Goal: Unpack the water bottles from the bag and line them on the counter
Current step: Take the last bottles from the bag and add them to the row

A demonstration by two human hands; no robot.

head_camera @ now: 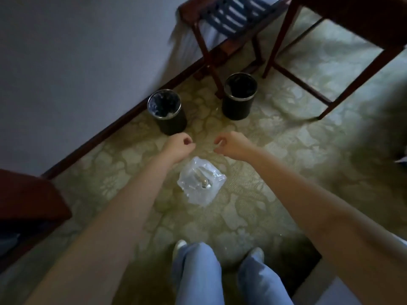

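Note:
A clear plastic bag (201, 183) hangs low over the patterned carpet, just in front of my feet. Blurred bottle shapes with a pale cap show through its film. My left hand (178, 146) and my right hand (231, 145) are stretched out above the bag, a little apart, with fingers curled in a pinch. A thin pale strip of the bag's top runs to my right fingertips. The film at my left fingers is too faint to make out. No counter is in view.
Two black waste bins (167, 113) (239, 95) stand on the carpet beyond my hands, near the wall's dark skirting. A dark wooden luggage rack (222, 23) and table legs (330, 69) are behind them. Dark furniture (26, 205) is at the left.

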